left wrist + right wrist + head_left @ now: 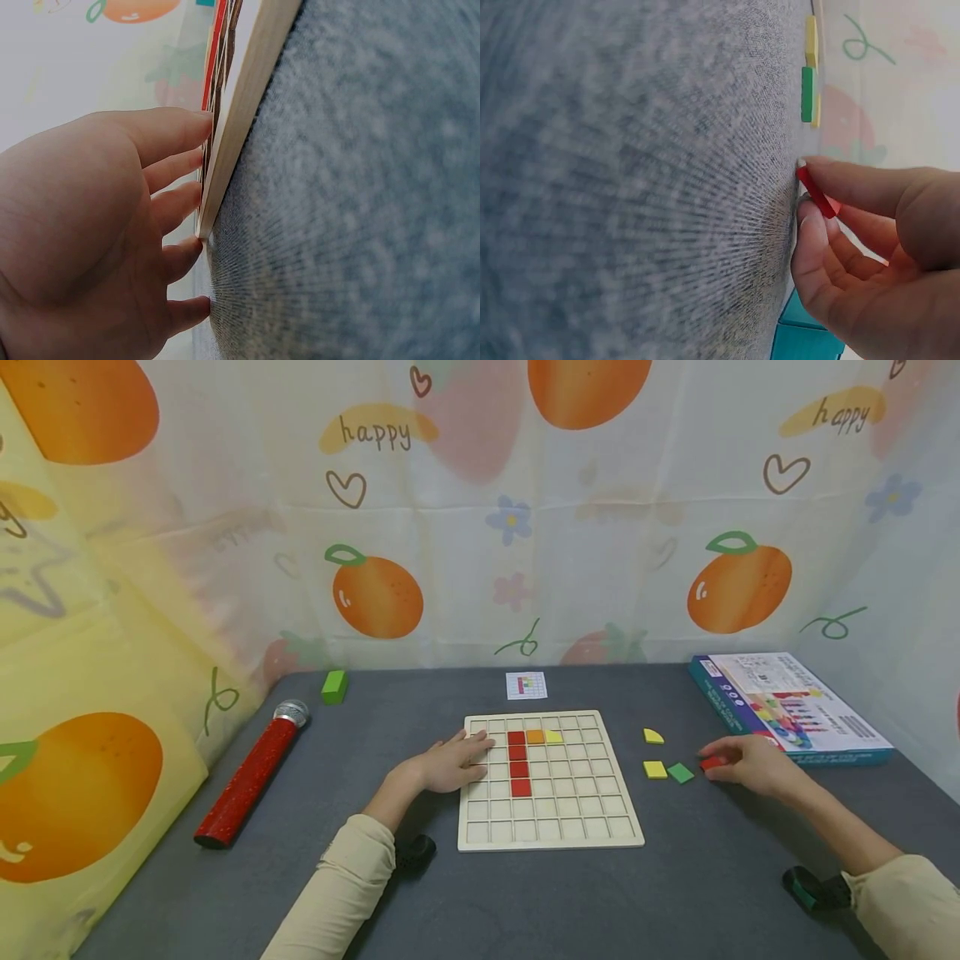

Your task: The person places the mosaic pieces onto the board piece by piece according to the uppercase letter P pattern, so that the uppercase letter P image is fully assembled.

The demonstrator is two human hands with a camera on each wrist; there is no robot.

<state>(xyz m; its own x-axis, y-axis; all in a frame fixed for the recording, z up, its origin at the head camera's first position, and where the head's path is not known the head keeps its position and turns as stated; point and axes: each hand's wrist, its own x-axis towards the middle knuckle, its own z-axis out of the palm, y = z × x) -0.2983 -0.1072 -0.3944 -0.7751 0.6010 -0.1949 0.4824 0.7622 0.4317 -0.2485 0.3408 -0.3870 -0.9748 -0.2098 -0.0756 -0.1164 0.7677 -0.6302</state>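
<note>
My left hand (448, 763) rests on the left side of a pale wooden grid board (577, 835), its fingers extended over the edge. In the left wrist view, the fingertips (196, 127) touch the board's rim. Several red squares (519, 769) form a column on the board, with an orange square (535, 737) and a yellow square (553, 737) along the top. On the right, my right hand (756, 766) pinches a red tile (816, 192) between thumb and fingers, tilted close over the table. Beside it lie a green tile (681, 773), a yellow square tile (656, 770) and a yellow rounded tile (653, 737).
A small pattern card (527, 686) lies behind the board. At the back right is a flat game box (810, 706), just beyond my right hand. On the left are a red microphone (251, 781) and a green block (334, 687). A printed curtain (465, 535) hangs behind the table.
</note>
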